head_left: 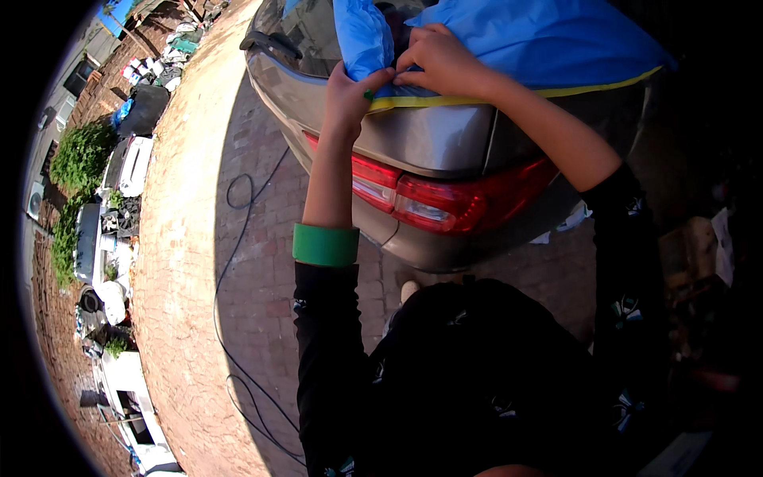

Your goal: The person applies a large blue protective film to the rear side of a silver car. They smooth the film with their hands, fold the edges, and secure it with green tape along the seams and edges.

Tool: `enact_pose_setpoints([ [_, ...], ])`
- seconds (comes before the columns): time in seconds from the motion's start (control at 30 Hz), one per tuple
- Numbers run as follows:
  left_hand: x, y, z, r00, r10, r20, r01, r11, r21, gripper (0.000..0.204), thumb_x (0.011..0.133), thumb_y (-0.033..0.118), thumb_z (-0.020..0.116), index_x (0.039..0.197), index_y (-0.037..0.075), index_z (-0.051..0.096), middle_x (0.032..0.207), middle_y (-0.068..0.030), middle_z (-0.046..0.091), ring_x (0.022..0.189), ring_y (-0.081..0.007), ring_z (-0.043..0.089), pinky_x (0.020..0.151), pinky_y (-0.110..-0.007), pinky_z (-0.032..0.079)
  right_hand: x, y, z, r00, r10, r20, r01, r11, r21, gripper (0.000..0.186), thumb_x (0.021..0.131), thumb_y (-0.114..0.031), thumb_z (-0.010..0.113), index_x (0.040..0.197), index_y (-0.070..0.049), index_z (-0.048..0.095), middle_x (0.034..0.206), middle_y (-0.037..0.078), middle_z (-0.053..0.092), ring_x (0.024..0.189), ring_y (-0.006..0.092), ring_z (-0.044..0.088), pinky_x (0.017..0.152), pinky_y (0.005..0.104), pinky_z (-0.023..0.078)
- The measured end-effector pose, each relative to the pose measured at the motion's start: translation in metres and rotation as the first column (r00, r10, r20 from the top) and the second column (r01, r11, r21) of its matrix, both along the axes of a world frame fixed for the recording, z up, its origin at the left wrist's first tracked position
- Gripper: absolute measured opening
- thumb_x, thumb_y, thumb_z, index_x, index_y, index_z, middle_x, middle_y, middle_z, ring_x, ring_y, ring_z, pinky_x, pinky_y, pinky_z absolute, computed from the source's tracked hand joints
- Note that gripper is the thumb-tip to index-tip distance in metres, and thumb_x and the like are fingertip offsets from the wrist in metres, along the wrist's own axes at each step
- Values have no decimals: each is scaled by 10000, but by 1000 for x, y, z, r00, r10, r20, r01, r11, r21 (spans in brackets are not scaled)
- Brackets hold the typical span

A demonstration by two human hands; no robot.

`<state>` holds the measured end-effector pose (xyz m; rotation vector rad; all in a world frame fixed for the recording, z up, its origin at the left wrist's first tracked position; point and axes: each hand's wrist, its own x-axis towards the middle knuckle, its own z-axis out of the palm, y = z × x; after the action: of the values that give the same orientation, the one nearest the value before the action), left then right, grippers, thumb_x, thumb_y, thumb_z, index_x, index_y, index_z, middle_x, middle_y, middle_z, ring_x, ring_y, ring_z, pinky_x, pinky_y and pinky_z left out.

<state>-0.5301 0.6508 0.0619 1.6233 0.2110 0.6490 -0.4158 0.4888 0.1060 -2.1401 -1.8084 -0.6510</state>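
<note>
A blue plastic sheet (548, 40) edged with yellow tape (572, 90) lies over the rear of a grey-brown car (429, 139). My left hand (354, 94) is closed on a bunched part of the sheet, its thumb pointing right. Close beside it, my right hand (445, 63) pinches at the sheet's taped edge, thumb and fingers bent inward. The fingertips nearly meet, and just what lies between them is partly hidden. A small green scrap sticks to my left thumb. Around my left forearm sits a green tape roll (326, 244). Below the hands is the red tail light (437, 203).
A thin dark hose or cable (230, 274) loops over the brick paving to the left. Farther left, car parts, bags and plants (83, 155) line a wall. Boxes or boards (691, 254) stand in shadow at the right.
</note>
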Motion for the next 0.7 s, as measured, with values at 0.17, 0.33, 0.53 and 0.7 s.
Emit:
enact_pose_setpoints([
  [0.17, 9, 9, -7, 998, 43, -41, -40, 996, 74, 500, 716, 203, 866, 1082, -45, 633, 951, -112, 700, 811, -184, 656, 752, -339, 530, -9, -4, -15, 944, 171, 283, -230, 955, 189, 78, 817, -181, 746, 834, -108, 767, 784, 10, 680, 962, 192, 595, 1056, 407, 385],
  [0.33, 18, 16, -10, 995, 85, -54, -81, 994, 79, 496, 703, 223, 875, 1045, -47, 636, 929, -118, 698, 796, -188, 656, 734, -340, 532, -13, -14, -16, 874, 170, 455, -300, 925, 231, 60, 805, -170, 748, 818, -111, 748, 809, -5, 683, 989, 178, 604, 1068, 392, 392],
  [0.53, 10, 14, -2, 996, 69, -60, -65, 996, 59, 560, 712, 218, 880, 1119, -56, 610, 966, -122, 692, 835, -200, 668, 752, -338, 542, -15, -29, -15, 909, 105, 404, -208, 953, 220, 125, 852, -232, 735, 894, -115, 757, 884, -2, 693, 1037, 191, 588, 1041, 391, 379],
  [0.7, 1, 6, -2, 999, 54, -10, -54, 997, -60, 627, 730, 233, 867, 1202, -42, 560, 1079, -141, 665, 934, -222, 656, 809, -346, 533, -15, -20, -19, 989, 91, 120, -114, 972, 205, 240, 875, -335, 730, 1001, -136, 775, 930, 51, 670, 1059, 237, 562, 1076, 430, 333],
])
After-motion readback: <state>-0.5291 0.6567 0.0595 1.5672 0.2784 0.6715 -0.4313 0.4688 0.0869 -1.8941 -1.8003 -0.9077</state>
